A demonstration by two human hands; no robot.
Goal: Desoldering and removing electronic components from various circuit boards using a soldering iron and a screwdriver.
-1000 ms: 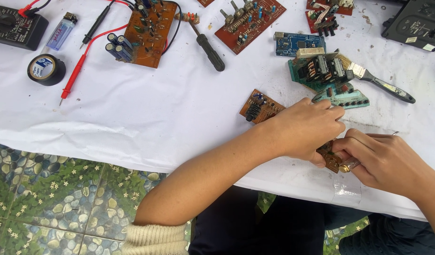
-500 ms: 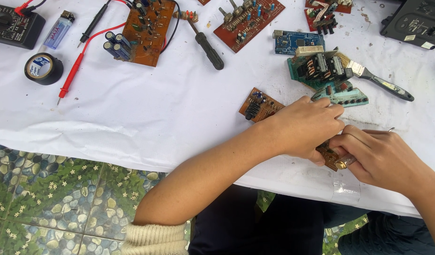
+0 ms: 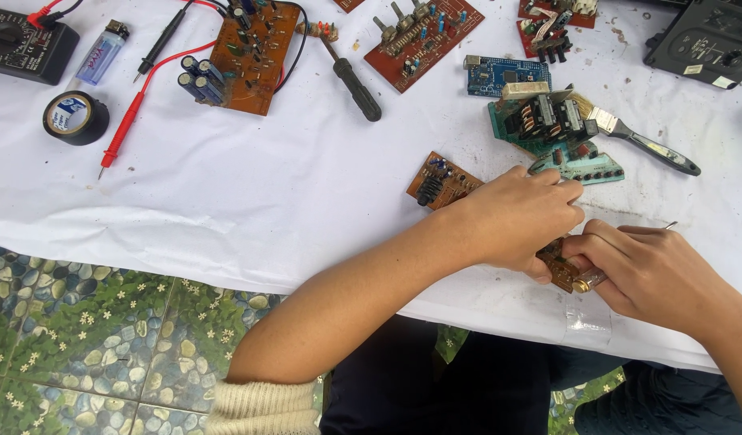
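A white cloth (image 3: 250,201) covers the table, its near edge hanging over a pebble-and-flower floor (image 3: 81,338) at 8 o'clock. At 11 o'clock lies a big brown board (image 3: 254,52) with blue capacitors, a black meter (image 3: 24,44) and a tape roll (image 3: 75,118) further left, red and black probes between them. At 12 o'clock sit a screwdriver (image 3: 351,72) and a red board (image 3: 423,36); at 1 o'clock a blue board (image 3: 504,74), a green board (image 3: 540,121) with coils and a brush (image 3: 641,143). The left hand (image 3: 520,217) and right hand (image 3: 657,270) meet at 4 o'clock near the cloth's edge, both clenched on a small brown board (image 3: 563,270) pinched between their fingers, mostly hidden. Another small brown board (image 3: 442,181) lies just beside the left wrist, at its 10 o'clock.
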